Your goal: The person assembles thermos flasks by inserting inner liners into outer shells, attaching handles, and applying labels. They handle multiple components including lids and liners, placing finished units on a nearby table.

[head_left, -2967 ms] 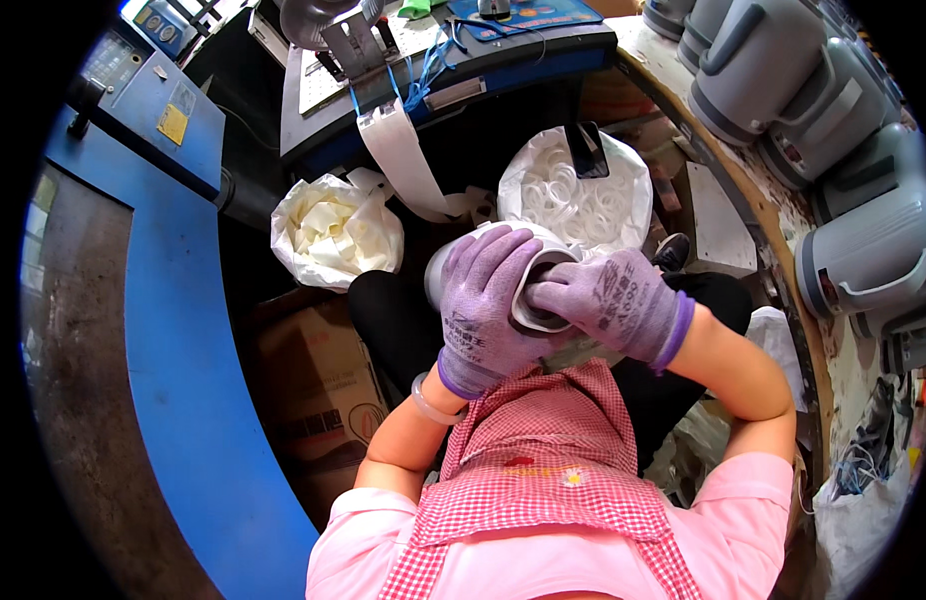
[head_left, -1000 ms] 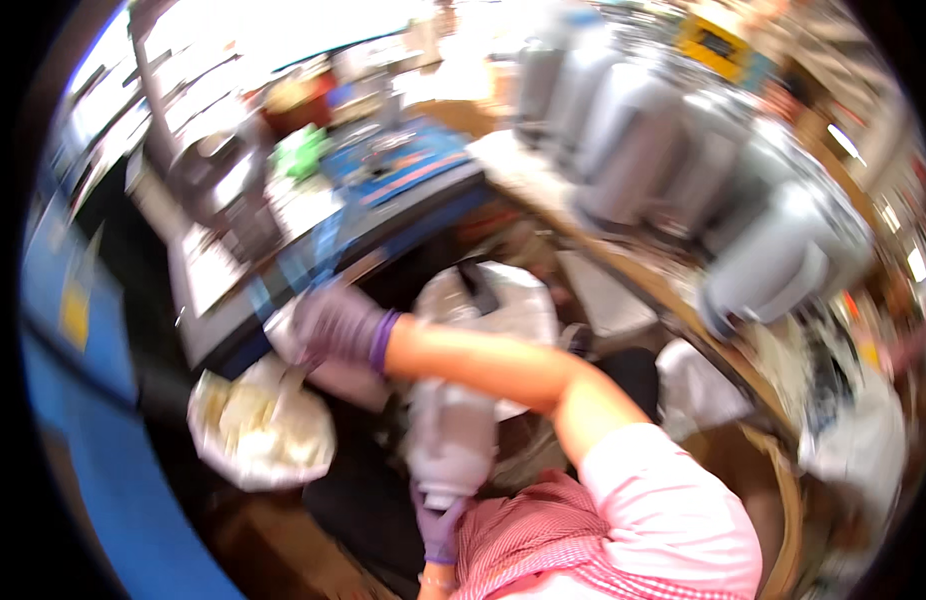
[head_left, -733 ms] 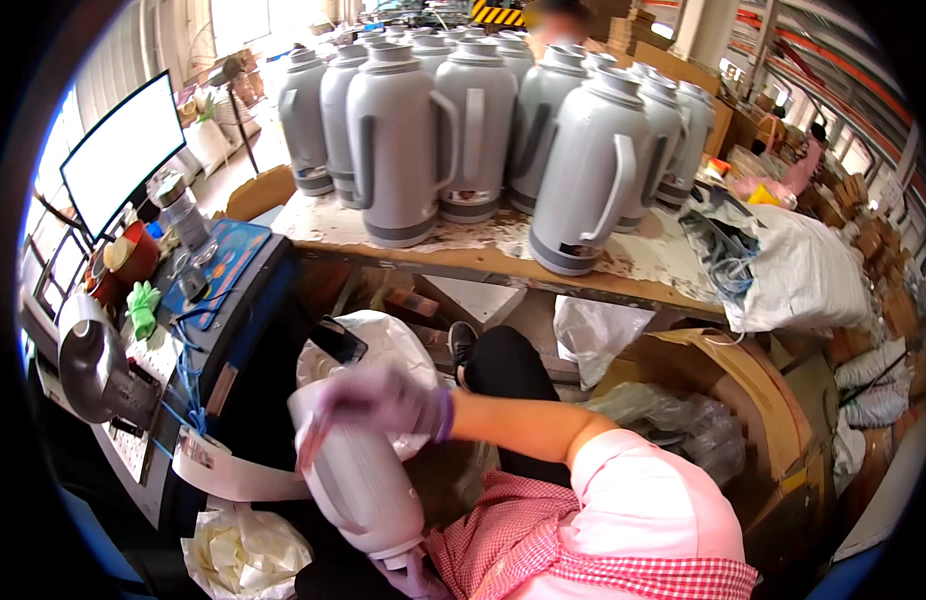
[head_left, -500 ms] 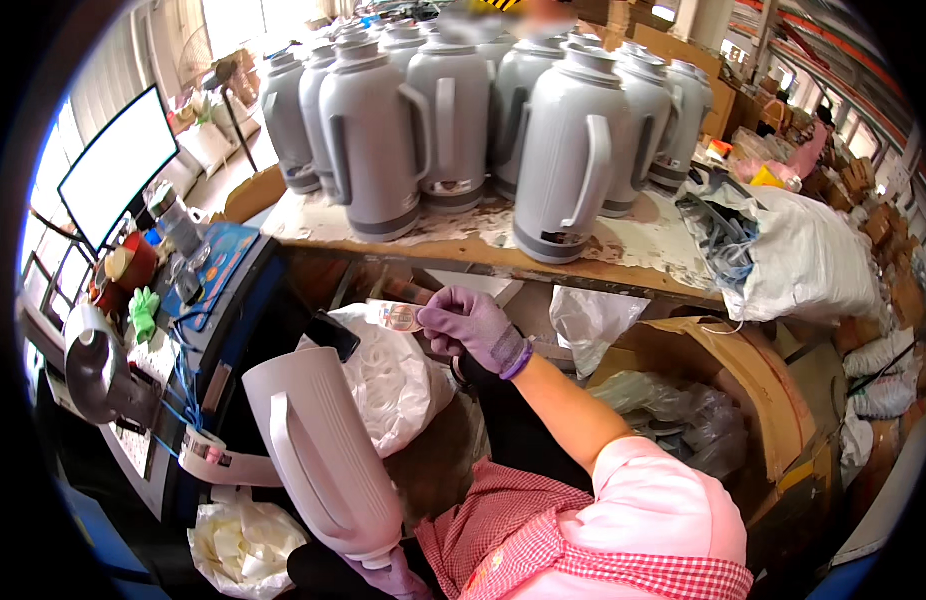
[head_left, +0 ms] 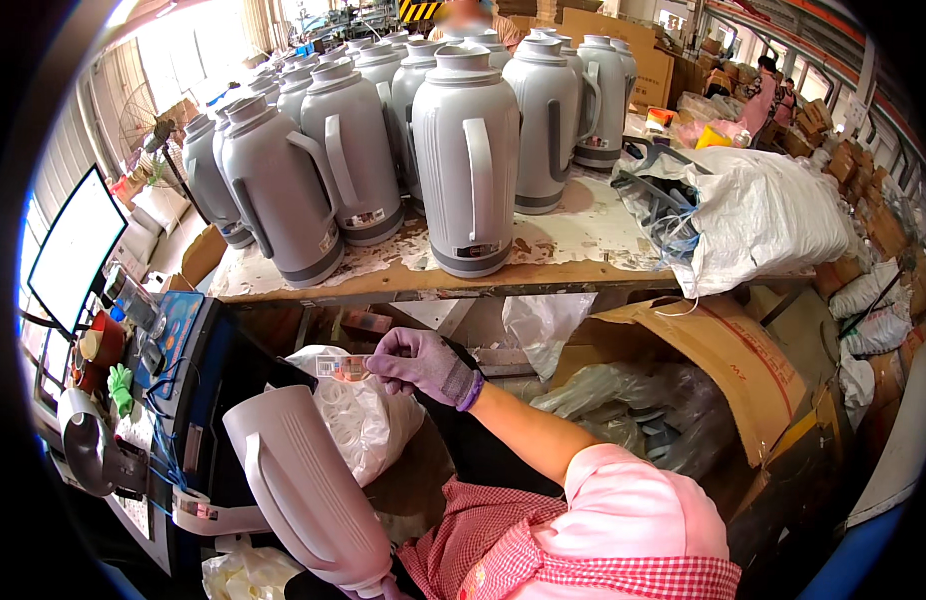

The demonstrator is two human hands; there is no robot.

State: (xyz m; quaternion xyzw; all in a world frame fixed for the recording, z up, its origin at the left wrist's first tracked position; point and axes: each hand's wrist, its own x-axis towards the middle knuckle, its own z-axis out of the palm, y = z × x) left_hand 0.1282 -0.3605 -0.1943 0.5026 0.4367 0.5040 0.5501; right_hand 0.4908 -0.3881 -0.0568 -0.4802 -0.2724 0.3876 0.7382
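Observation:
In my right hand (head_left: 423, 367), which wears a purple glove, a small clear label with printing (head_left: 342, 367) is pinched between thumb and fingers. It hovers just above and to the right of the wide end of a pale grey thermos jug (head_left: 308, 480), not touching it. The jug lies tilted across my lap, its handle on the left side and its narrow neck toward me. At that neck is my gloved left hand (head_left: 383, 588), closed around it and mostly hidden by the jug and the picture's edge.
Several grey thermos jugs (head_left: 470, 160) stand on the worn table (head_left: 593, 240) ahead. A white sack (head_left: 763, 215) sits at its right end. Below are a cardboard box (head_left: 723, 370) with clear plastic bags and a white bag (head_left: 363, 430). A monitor (head_left: 78, 255) stands left.
The view has shifted, so the table and its jugs appear farther left and lower. My right hand has brought the label closer to the wide end of the held jug. Both grips stay the same.

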